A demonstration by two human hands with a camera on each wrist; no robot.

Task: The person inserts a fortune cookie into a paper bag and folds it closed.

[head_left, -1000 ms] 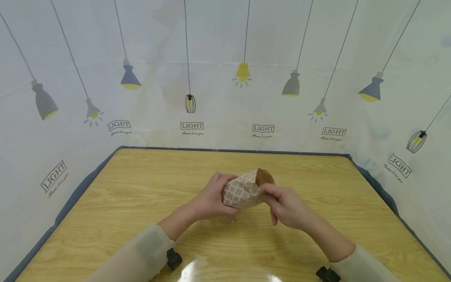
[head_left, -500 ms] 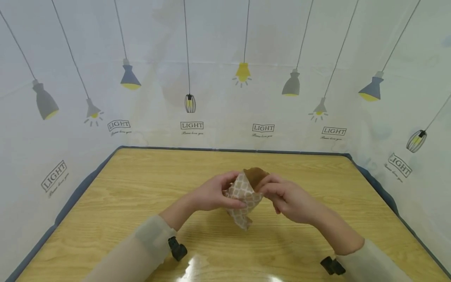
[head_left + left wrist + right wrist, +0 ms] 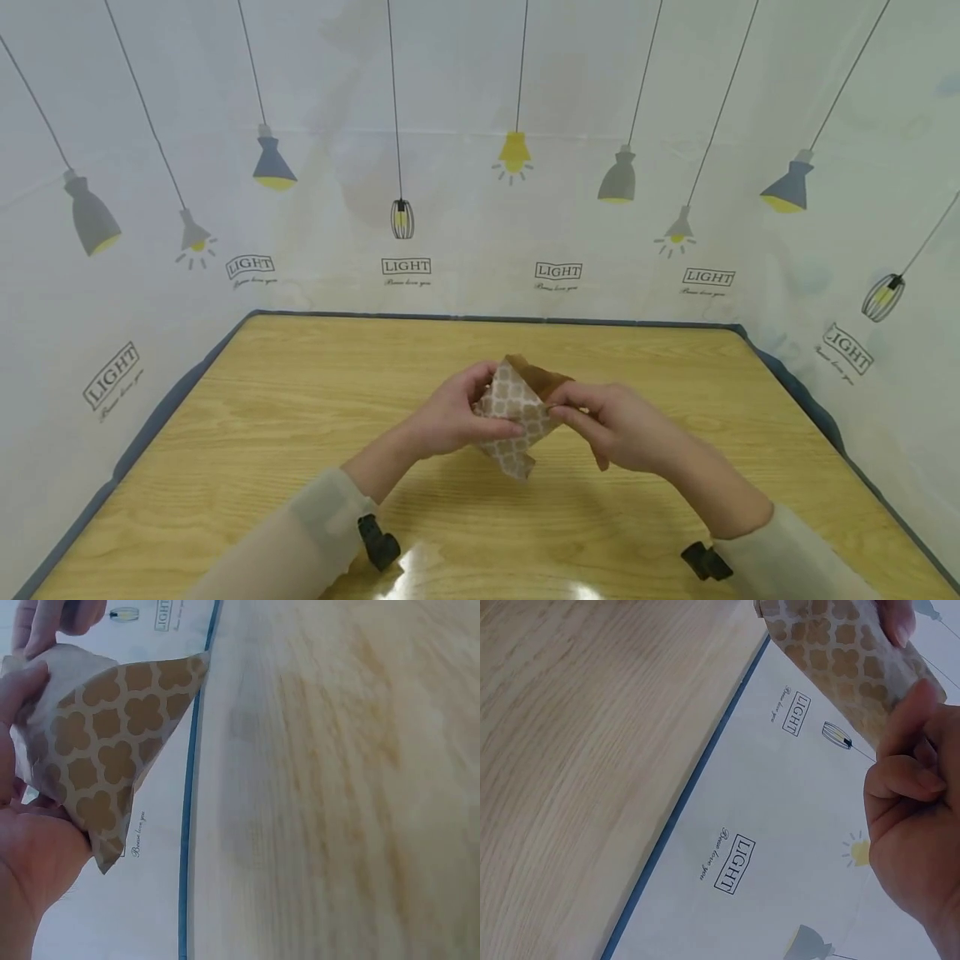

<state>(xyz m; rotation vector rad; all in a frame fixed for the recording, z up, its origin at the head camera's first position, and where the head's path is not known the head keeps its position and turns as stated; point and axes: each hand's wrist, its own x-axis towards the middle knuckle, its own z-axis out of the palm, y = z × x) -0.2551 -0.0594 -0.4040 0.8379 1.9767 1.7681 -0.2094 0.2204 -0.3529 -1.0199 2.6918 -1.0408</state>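
A piece of brown paper with a white lattice print (image 3: pixel 513 404) is held above the table, folded into a cone-like shape with a pointed lower end. Its plain brown inner side shows along the top. My left hand (image 3: pixel 453 414) grips it from the left, thumb across the front. From the right, my right hand (image 3: pixel 630 429) pinches its edge between thumb and fingers. In the left wrist view the printed paper (image 3: pixel 109 742) spreads to a sharp corner. The right wrist view shows the paper (image 3: pixel 825 649) between both hands. Whether anything is wrapped inside is hidden.
A wood-grain table (image 3: pixel 322 358) lies under the hands. Blue edging (image 3: pixel 495 319) runs along its back and sides. White wall sheeting (image 3: pixel 465 183) printed with hanging lamps surrounds it. Dark wrist cameras (image 3: pixel 378 543) sit at both sleeves.
The paper has turned from lying sideways to a tilted cone with its point down. The right fingers have shifted along its edge, and the brown inner side has narrowed over the last half second.
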